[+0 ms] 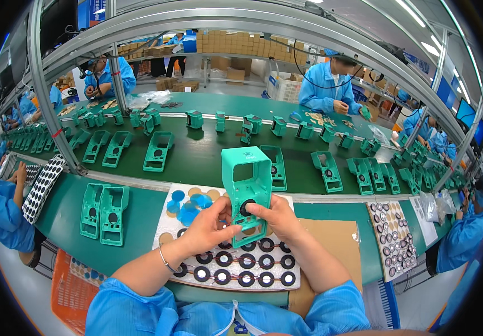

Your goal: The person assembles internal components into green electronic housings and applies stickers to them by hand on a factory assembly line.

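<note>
Both my hands hold a green plastic housing [247,161] upright over a white foam tray [297,270]. My left hand [210,224] is closed at its lower left side, fingers bent against the edge. My right hand [278,217] grips the right side, with its thumb pressed on a black round speaker [244,208] seated in the housing. Part of the speaker is hidden by that thumb. Beneath my hands, the tray carries rows of black round speakers [246,261] with pale centres. Blue film discs [190,211] and tan discs lie at the tray's far left.
Two green housings [113,215] lie on the bench to my left. Cardboard [331,246] sits right of the tray, with another speaker tray [390,235] beyond. A conveyor [202,151] carrying several housings crosses ahead. A metal frame arches overhead. Co-workers sit opposite and at both sides.
</note>
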The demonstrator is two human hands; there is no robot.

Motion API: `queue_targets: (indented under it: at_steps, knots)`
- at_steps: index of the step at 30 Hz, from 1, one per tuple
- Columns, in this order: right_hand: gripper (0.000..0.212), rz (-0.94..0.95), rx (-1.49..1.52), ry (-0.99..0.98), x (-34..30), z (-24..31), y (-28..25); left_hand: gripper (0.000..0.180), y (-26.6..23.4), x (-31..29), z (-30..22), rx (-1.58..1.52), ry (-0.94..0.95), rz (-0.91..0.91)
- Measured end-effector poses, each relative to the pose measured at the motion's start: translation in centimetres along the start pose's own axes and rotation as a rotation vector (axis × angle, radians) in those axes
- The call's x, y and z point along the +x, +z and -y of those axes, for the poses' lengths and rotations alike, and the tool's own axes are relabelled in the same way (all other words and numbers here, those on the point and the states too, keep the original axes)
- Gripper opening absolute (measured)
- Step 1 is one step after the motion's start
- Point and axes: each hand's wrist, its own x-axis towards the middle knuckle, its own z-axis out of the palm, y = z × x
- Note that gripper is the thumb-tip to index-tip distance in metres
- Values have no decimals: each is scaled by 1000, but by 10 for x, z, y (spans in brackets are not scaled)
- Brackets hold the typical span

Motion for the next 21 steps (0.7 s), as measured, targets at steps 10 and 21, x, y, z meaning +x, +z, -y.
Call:
queue_targets:
  at_steps: [10,21]
  knots:
    - [32,-201,-198,-238,11,10,-15,33,-23,36,-17,-43,-162,-55]
    - [12,283,-1039,-366,-2,8,-3,17,-139,142,69,285,-483,-319]
